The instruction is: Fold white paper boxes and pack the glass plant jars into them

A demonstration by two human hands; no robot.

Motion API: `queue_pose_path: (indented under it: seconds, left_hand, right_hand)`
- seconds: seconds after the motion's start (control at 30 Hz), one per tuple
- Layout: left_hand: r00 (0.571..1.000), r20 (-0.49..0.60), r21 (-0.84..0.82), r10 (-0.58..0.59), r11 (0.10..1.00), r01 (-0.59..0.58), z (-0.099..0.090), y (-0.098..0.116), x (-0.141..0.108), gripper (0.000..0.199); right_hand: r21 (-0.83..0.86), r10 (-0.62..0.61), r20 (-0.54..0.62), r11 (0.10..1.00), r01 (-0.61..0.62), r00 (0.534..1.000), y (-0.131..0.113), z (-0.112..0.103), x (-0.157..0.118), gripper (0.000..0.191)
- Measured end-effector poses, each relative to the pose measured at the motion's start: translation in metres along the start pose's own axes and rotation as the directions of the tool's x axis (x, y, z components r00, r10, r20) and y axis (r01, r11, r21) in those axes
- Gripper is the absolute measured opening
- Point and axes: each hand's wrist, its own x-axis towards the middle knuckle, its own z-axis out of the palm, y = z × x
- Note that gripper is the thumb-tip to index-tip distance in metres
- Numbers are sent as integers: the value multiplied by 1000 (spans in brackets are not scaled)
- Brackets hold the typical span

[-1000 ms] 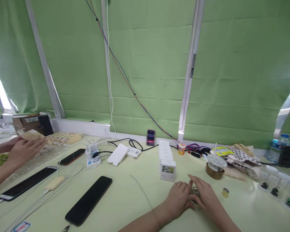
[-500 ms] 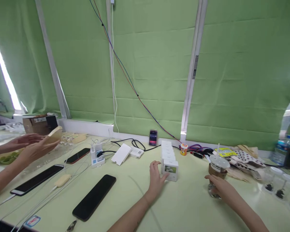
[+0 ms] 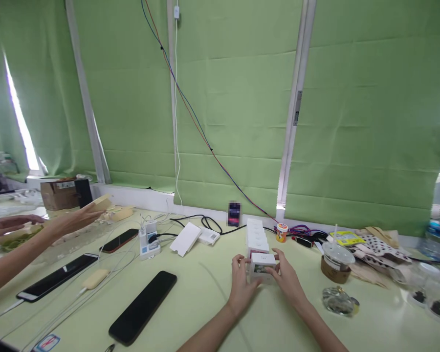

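Observation:
A small white box [image 3: 263, 259] with a picture on its front stands upright at the near end of a row of similar white boxes [image 3: 255, 233]. My left hand [image 3: 242, 278] grips its left side, fingers behind and thumb at the front. On the other side my right hand [image 3: 284, 276] has its fingers and thumb closed on the same box. To the right of my right hand sits a clear glass ornament [image 3: 337, 300] with a gold-coloured bit on top; its exact kind is hard to tell. A lidded plastic cup [image 3: 336, 264] in a brown sleeve stands behind it.
Phones [image 3: 143, 307] and white cables lie at left, near a plug adapter [image 3: 149, 242]. An opened white carton [image 3: 186, 238] lies behind. Another person's hand [image 3: 71, 220] works at far left. An orange tub [image 3: 281, 232], cloths and clear jars [image 3: 421, 283] stand to the right.
My right hand has left the glass ornament by the cup and moved left onto the front box. That box now stands slightly out from the row. The other person's hands shifted too.

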Motion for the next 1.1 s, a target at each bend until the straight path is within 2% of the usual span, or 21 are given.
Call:
queue_pose_path:
  seconds: [0.07, 0.13, 0.2, 0.27, 0.33, 0.4, 0.47, 0.5, 0.57, 0.67, 0.73, 0.83, 0.97, 1.1]
  left_hand:
    - [998, 55, -83, 44, 996, -39, -3, 5, 0, 37]
    - [979, 164, -210, 117, 974, -82, -6, 10, 1, 38]
    - [939, 282, -346, 196, 934, -91, -10, 13, 3, 50]
    - [882, 407, -429, 238, 902, -45, -15, 14, 8, 61]
    - [805, 552, -428, 218, 902, 49, -20, 14, 12, 70]
    - [724, 672, -371, 158, 917, 144, -27, 14, 16, 88]
    - [675, 733, -288, 85, 938, 194, -32, 16, 19, 104]
    - [666, 743, -239, 58, 954, 183, -34, 19, 19, 107]
    - [687, 725, -135, 46, 988, 76, -36, 25, 19, 103]
    - [764, 636, 13, 111, 988, -154, -33, 37, 16, 84]
    - [807, 575, 90, 135, 970, -227, -30, 43, 13, 78]
    - [845, 508, 187, 166, 937, -297, -26, 47, 9, 76]
    - [856, 466, 260, 225, 890, -375, -27, 49, 5, 72]
    - [843, 479, 206, 244, 903, -378, -30, 50, 3, 67]
  right_hand:
    - [117, -28, 74, 993, 19, 997, 6, -3, -2, 42]
    - [229, -74, 166, 973, 34, 983, 11, -10, -7, 32]
    - [339, -79, 262, 941, -15, 962, 15, -18, -13, 30]
    - [436, -77, 345, 896, -87, 935, 15, -24, -18, 32]
    - [505, -105, 405, 854, -126, 908, 14, -29, -23, 32]
    - [561, -138, 440, 814, -152, 887, 12, -30, -26, 34]
    - [617, -143, 443, 765, -185, 885, 11, -29, -29, 40]
    - [639, -129, 433, 742, -203, 892, 11, -26, -30, 41]
    - [670, -71, 394, 704, -234, 916, 12, -20, -31, 39]
    - [702, 49, 327, 656, -277, 944, 16, -9, -32, 38]
    - [720, 118, 297, 625, -303, 948, 20, -4, -33, 41]
    - [696, 172, 319, 624, -354, 932, 22, -4, -37, 47]
    - [650, 122, 343, 685, -329, 931, 16, -9, -46, 65]
    - [566, 37, 366, 784, -254, 930, 11, -12, -51, 73]
